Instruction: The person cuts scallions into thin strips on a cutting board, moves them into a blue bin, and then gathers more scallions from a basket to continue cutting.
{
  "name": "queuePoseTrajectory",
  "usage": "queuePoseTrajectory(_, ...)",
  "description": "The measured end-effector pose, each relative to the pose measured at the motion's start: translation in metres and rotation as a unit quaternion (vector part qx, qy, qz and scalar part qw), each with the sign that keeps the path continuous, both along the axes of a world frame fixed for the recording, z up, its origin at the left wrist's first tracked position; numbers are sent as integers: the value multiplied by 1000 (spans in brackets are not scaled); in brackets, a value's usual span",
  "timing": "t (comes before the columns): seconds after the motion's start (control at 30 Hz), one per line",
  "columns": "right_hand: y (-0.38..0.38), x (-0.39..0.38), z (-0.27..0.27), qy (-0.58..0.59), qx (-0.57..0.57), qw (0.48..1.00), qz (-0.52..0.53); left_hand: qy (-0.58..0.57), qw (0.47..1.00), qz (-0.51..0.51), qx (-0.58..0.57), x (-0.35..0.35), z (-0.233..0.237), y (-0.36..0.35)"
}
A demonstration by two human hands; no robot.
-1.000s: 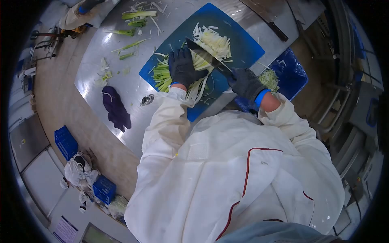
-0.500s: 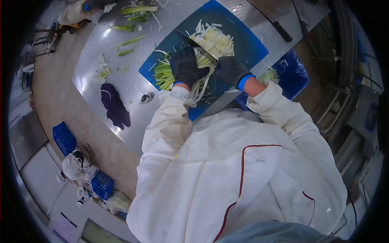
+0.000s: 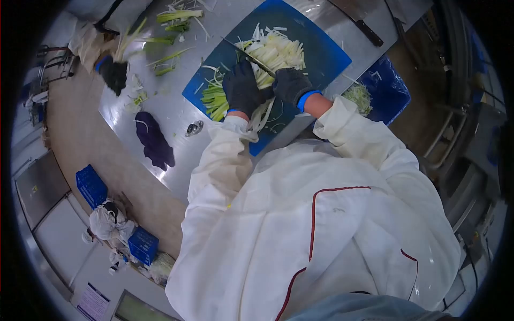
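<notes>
My left hand is holding down the leeks on the blue board, likely so they won't roll, while my right hand is gripping the knife.

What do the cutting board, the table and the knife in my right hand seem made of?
Cutting board: probably matte plastic, solid blue.
Table: likely shiny stainless steel, grey with glare.
Knife: apparently metal, thin dull-grey blade; right hand hides the handle.
</notes>
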State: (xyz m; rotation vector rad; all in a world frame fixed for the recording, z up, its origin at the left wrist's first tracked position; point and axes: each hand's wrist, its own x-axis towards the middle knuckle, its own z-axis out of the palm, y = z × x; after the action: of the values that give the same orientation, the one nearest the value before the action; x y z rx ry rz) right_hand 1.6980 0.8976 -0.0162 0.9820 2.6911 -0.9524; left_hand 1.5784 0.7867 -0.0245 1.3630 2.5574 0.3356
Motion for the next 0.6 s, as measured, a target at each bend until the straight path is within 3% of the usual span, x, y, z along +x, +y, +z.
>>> queuePoseTrajectory(0.13, 1, 6, -7, -17, -19, 1000, 0, 106, 994, 8, -20, 31, 0, -5)
queuePoseTrajectory(0.2, 8, 25, -7, -46, -58, 997, 0, 89, 996, -10, -21, 25, -5, -7)
queuePoseTrajectory(0.37, 12, 60, -16, -29, 27, 998, -55, 50, 998, -17, -15, 2, -10, 8)
queuePoseTrajectory(0.43, 22, 58, -19, -28, 41, 997, -50, 114, 991, -49, 43, -5, -19, 24)
queuePoseTrajectory(0.5, 31, 56, -15, -9, 13, 997, -77, 101, 994, -35, -11, -6, -14, 49)
queuePoseTrajectory(0.53, 34, 56, -13, -1, -1, 996, -91, 145, 987, -30, 53, -3, -16, 56)
queuePoseTrajectory(0.6, 37, 61, -13, 10, 16, 997, -73, 131, 989, -40, 49, -4, -19, 58)
